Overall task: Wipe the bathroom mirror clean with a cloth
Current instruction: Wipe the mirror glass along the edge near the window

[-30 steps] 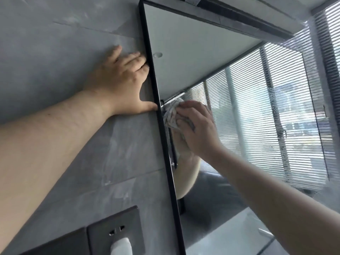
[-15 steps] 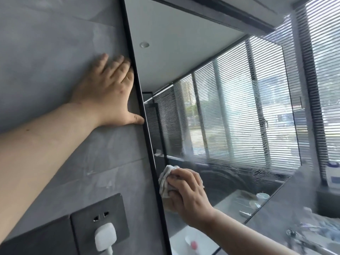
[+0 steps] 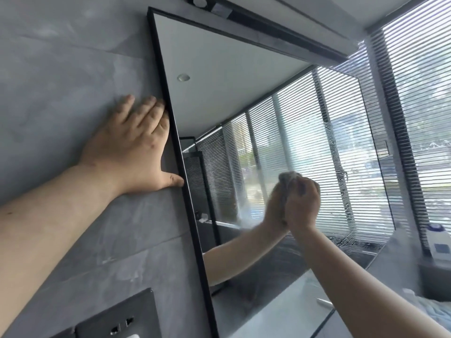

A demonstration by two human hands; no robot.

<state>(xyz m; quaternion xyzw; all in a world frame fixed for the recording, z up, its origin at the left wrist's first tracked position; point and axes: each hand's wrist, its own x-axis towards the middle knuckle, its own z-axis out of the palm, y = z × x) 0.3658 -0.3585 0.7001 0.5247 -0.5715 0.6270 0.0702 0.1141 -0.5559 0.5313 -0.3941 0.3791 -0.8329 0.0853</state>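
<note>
Grey stone-look wall tiles (image 3: 73,69) run down the left of the scene, with a black-framed mirror (image 3: 219,76) mounted to their right and a window with slatted blinds (image 3: 419,93) beyond it on the far right; a dark wall socket (image 3: 117,323) sits low and near. Half a second ago the cloth was low on the glass, right beside the mirror's left frame edge; now the right hand (image 3: 302,206) has carried the cloth (image 3: 288,178) up and to the right, out toward the middle of the mirror, and the motion blurs both. A second ago it was also at the left edge but higher. That reads as sweeping strokes working away from the frame, so the left strip looks covered while the droplet-streaked band further right (image 3: 341,191) is, by my judgement, still to be wiped. The left hand (image 3: 131,152) has stayed where it was, flat on the tile just left of the frame.

Its fingers lie straight and close together, fingertips at the frame edge, thumb stretched out below and touching the frame, holding nothing. The right hand's fingers are curled tightly round the bunched cloth, pressing it to the glass; only a grey tuft shows above the knuckles
</note>
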